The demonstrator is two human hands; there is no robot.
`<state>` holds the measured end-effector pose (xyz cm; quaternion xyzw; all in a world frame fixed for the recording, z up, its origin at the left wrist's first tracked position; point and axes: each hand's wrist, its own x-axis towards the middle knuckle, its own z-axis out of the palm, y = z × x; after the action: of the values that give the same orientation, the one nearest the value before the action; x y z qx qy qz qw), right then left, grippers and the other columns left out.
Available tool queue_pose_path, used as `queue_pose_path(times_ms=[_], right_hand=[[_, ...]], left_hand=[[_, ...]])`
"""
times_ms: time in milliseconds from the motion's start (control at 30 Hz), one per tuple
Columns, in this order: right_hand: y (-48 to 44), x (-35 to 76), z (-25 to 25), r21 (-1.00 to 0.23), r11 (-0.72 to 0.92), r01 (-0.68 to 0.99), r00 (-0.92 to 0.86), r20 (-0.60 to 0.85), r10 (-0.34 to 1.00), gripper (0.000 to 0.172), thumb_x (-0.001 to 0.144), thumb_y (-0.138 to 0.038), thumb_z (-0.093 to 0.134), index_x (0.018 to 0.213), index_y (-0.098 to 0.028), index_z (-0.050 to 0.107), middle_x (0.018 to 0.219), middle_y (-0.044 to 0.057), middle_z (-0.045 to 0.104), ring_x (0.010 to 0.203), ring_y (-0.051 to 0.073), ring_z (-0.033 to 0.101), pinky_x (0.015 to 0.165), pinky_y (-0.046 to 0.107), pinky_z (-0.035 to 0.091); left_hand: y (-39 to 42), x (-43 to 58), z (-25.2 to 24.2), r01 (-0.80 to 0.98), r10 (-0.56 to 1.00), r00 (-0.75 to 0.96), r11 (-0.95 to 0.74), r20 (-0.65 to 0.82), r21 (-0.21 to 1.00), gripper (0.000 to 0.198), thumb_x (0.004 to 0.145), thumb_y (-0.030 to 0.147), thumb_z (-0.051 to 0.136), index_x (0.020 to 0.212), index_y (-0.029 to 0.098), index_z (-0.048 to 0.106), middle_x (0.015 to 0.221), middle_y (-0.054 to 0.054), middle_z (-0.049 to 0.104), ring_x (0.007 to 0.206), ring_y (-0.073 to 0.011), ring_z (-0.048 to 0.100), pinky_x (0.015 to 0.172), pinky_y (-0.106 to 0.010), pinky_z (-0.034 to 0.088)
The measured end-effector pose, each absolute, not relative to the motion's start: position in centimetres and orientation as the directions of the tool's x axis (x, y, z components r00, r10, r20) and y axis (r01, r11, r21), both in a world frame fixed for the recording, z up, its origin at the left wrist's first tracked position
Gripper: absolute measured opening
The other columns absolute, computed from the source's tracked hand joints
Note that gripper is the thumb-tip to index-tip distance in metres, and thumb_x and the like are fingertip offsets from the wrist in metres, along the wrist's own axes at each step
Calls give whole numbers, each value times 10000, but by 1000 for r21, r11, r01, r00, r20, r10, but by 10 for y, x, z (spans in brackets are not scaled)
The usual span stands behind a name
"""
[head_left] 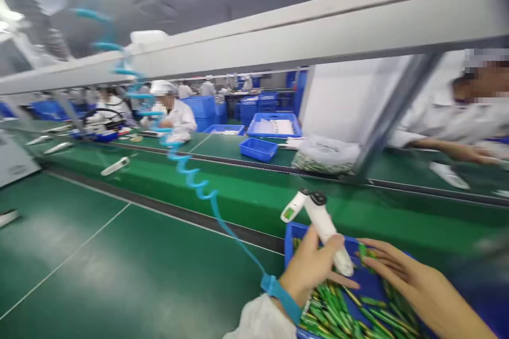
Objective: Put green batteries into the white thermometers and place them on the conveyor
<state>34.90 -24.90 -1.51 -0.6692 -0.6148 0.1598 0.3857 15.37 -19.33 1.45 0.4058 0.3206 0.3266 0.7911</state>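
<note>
My left hand [314,265] is closed around the handle of a white forehead thermometer [326,226]. Its head carries a small lit green screen and dark end parts, and points up and left. Between the fingertips of my right hand [405,275], a small green battery [362,251] is pinched. Both hands are over a blue bin [290,243], the right one near its far edge. Many slim green batteries with gold-coloured bands [334,310] lie loose in that bin. A blue strap [281,296] circles my left wrist, joined to a coiled blue cord [222,222].
A green conveyor belt [238,196] runs behind the bin, with a white thermometer [115,166] at its left. Across it are a small blue tray [258,149], a clear plastic bag [326,153] and co-workers in white [178,116]. A white beam [246,45] crosses overhead.
</note>
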Motion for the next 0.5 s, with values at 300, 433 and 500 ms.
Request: queue_pose_path(times_ms=[300,433,500], right_hand=[[-263,316,31,-761,80,644,12,115,993,261,888,-376,605,1081,-240,716,1062,41,750,945,241,710,895,376,564],[-268,313,38,-728,98,679,-24,111,994,247,903,-363,597,1076,-234,719,1074,52,742,938,246,694,852,375,561],[-269,314,40,-726,103,680,-36,108,994,244,908,-360,591,1069,-232,723,1082,55,739,931,242,694,839,367,563]], left_hand=[[-190,150,12,-187,745,641,384,-184,904,800,685,73,723,1387,248,380,1173,-92,586,913,-184,644,782,-357,597],[-191,147,22,-199,708,682,423,-185,884,870,700,16,649,1428,290,259,1311,-121,558,981,-200,640,798,-403,599],[-192,146,26,-193,675,714,446,-187,874,956,670,-10,664,1440,327,207,1386,-126,519,970,-194,652,822,-420,589]])
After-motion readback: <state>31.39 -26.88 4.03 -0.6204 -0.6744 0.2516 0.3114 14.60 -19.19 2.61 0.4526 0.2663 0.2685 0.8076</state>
